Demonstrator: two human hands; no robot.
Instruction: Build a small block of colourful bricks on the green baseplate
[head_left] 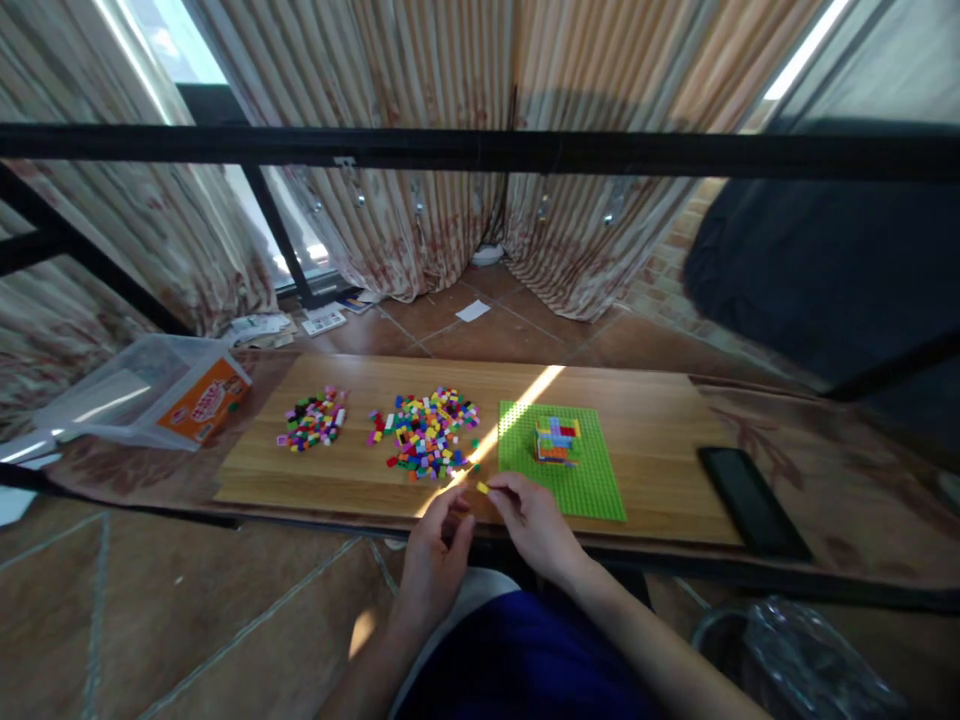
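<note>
My right hand (pixel 534 522) pinches a small yellow brick (pixel 483 488) at the near edge of the wooden board (pixel 660 420). My left hand (pixel 435 555) sits close beside it with curled fingers; whether it holds anything is hidden. A green baseplate (pixel 589 480) lies just beyond my right hand, with a small multicoloured brick build (pixel 556 440) standing on it. A large pile of loose coloured bricks (pixel 427 432) lies left of the baseplate. A smaller pile (pixel 313 418) lies further left.
A clear plastic box with an orange label (pixel 157 390) sits at the left end of the table. A black phone (pixel 750 500) lies at the right. A black rail (pixel 480 150) crosses above, curtains hang behind. A bin with a plastic bag (pixel 795 660) stands at lower right.
</note>
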